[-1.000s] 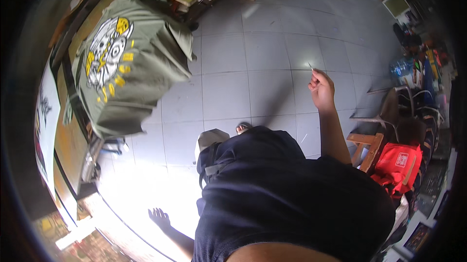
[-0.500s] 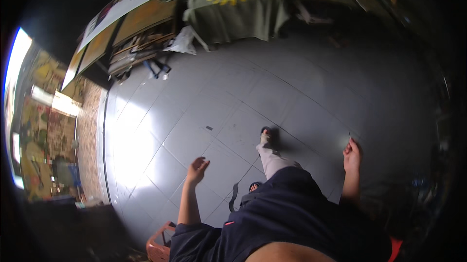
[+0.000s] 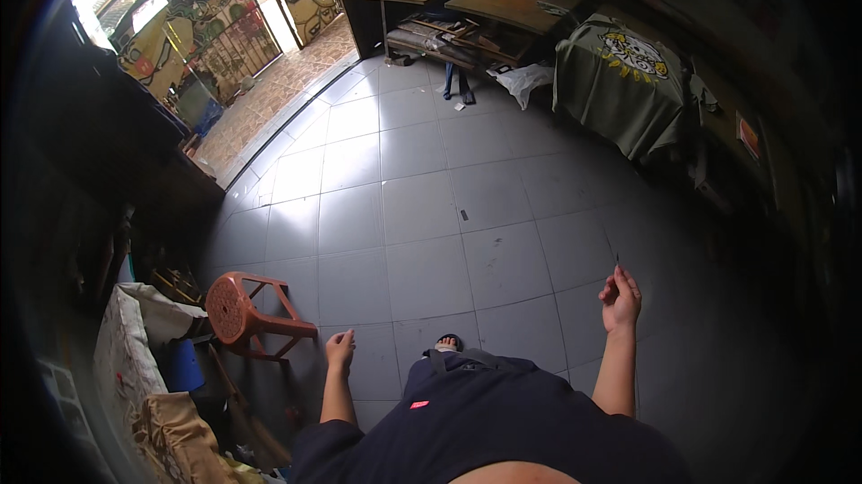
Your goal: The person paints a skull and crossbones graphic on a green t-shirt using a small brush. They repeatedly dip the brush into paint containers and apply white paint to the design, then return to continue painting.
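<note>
My right hand (image 3: 620, 299) is raised out at the right above the tiled floor. Its fingers pinch a thin, dark, pointed stick-like thing (image 3: 617, 259) that points up and away from me; its exact kind is too small to make out. At the left, my left hand (image 3: 340, 351) hangs in the air with loosely bent fingers and no object visible in it. The closest thing to it is a reddish-brown plastic stool (image 3: 235, 308) with a patterned round seat, standing just to its left and not touched.
A green cloth with a cartoon print (image 3: 600, 93) drapes over a table at the back right. Beside it stand a shelf (image 3: 431, 46) and a white plastic bag (image 3: 524, 83). A small dark piece (image 3: 464, 215) lies on the floor. At the left is a heap with beige cloth (image 3: 175, 430).
My view has swung to the left, so the doorway shows at the upper left and the stool is fully in view. The right hand still pinches the thin thing.
</note>
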Action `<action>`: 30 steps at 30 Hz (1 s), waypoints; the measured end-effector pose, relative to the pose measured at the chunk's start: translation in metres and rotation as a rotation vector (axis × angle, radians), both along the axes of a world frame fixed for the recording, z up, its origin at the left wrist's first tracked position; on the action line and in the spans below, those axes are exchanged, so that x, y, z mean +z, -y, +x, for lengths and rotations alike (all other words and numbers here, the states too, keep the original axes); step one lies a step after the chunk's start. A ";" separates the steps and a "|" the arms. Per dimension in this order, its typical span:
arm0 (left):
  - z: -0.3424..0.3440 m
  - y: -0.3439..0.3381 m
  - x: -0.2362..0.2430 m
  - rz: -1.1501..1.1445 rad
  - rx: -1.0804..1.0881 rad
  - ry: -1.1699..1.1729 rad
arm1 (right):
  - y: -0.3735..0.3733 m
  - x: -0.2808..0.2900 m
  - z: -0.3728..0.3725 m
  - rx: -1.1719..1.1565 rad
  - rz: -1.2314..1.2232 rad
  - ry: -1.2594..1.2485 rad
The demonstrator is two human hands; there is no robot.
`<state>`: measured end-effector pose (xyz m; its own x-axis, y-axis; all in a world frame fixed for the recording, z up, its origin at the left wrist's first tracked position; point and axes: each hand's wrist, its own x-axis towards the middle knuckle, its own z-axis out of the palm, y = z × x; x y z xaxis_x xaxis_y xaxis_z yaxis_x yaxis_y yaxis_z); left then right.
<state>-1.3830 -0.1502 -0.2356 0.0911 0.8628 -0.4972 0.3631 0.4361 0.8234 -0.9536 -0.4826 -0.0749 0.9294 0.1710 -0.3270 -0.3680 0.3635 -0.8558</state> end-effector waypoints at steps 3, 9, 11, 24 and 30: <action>0.029 0.040 -0.021 -0.048 -0.133 -0.004 | 0.036 0.016 -0.005 0.088 -0.002 0.113; 0.166 0.115 0.002 -0.022 -0.609 0.005 | 0.155 0.040 -0.015 -0.082 -0.101 0.188; 0.205 0.130 -0.003 0.038 -0.715 0.087 | 0.185 0.053 -0.009 -0.142 -0.146 0.264; 0.277 0.179 -0.042 -0.550 -0.661 -0.183 | 0.299 0.126 0.096 -0.291 -0.032 0.543; 0.373 0.165 -0.095 -0.559 -0.612 -0.356 | 0.376 0.124 0.197 -0.326 -0.009 0.360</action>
